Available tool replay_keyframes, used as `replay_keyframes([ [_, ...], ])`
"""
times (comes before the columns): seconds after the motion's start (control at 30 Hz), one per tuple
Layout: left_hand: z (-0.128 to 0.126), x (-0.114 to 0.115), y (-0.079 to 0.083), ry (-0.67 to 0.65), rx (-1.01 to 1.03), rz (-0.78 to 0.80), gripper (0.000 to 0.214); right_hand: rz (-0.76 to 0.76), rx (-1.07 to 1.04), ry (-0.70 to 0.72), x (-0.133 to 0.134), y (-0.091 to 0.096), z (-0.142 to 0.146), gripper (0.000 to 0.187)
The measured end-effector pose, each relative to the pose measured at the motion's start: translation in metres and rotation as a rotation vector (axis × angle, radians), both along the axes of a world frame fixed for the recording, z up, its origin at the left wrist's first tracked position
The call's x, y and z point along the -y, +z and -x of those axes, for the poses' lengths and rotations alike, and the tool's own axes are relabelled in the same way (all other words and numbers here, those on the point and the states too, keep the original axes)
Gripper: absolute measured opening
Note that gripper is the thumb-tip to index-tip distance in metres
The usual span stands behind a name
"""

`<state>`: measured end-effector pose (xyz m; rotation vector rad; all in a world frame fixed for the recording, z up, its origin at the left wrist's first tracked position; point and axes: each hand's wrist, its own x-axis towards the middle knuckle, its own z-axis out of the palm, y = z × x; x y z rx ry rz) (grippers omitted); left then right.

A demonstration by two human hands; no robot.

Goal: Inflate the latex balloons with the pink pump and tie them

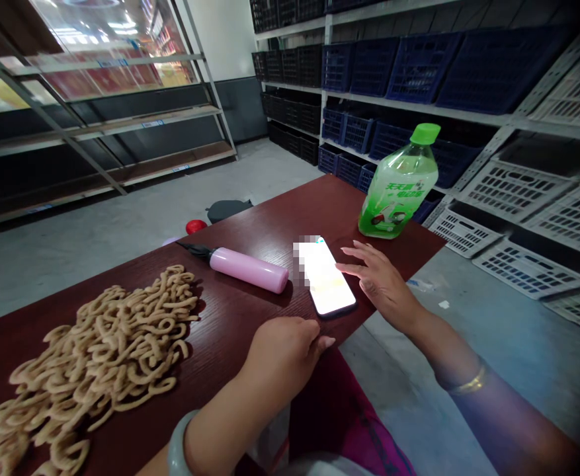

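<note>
A smartphone (330, 277) with a bright, washed-out screen lies flat on the dark red table (290, 218). My right hand (379, 281) is at its right side with fingers spread, one fingertip over or touching the screen edge. My left hand (284, 350) is curled into a loose fist at the near table edge, below the phone; its palm is hidden, and nothing sticks out of it. Left of the phone lies a pink balloon pump (247, 269) with a black nozzle end. Farther left, a heap of tan, curled, rope-like pieces (116, 344) covers the table.
A clear bottle (399, 188) with green liquid and a green cap stands at the table's far right corner. Blue crates (421, 66) and white crates (532, 264) fill the racks beyond. A metal shelf (155, 122) stands at left. Red (196, 227) and dark (230, 210) objects lie beyond the table.
</note>
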<state>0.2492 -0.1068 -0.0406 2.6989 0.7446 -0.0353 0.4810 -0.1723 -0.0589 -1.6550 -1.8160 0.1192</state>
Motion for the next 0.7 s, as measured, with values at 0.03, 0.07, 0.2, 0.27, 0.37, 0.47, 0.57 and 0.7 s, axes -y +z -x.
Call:
replay_keyframes([
  [0.03,0.0,0.0,0.0,-0.001,0.004,0.001,0.038,0.025,0.038,0.014,0.002,0.0,0.0,0.055],
  [0.07,0.0,0.0,-0.001,-0.002,0.01,-0.001,0.038,0.051,0.079,0.03,0.003,-0.001,0.001,0.058],
  [0.2,0.001,0.0,-0.002,-0.001,0.023,-0.006,0.039,0.096,0.209,0.071,0.007,-0.007,0.0,0.064],
  [0.27,0.001,0.0,-0.002,0.003,0.024,0.0,0.039,0.088,0.243,0.074,0.008,-0.011,-0.001,0.062],
  [0.37,0.0,0.0,-0.002,0.01,0.022,0.014,0.039,0.085,0.263,0.075,0.008,-0.014,-0.002,0.061],
  [0.47,0.001,0.001,-0.002,0.01,0.023,0.01,0.038,0.09,0.286,0.082,0.007,-0.016,-0.002,0.061],
  [0.57,0.001,0.001,-0.003,0.014,0.029,0.007,0.037,0.088,0.302,0.086,0.007,-0.016,-0.002,0.06],
  [0.7,0.0,0.0,-0.002,0.014,0.028,0.018,0.037,0.084,0.311,0.089,0.007,-0.017,-0.002,0.058],
])
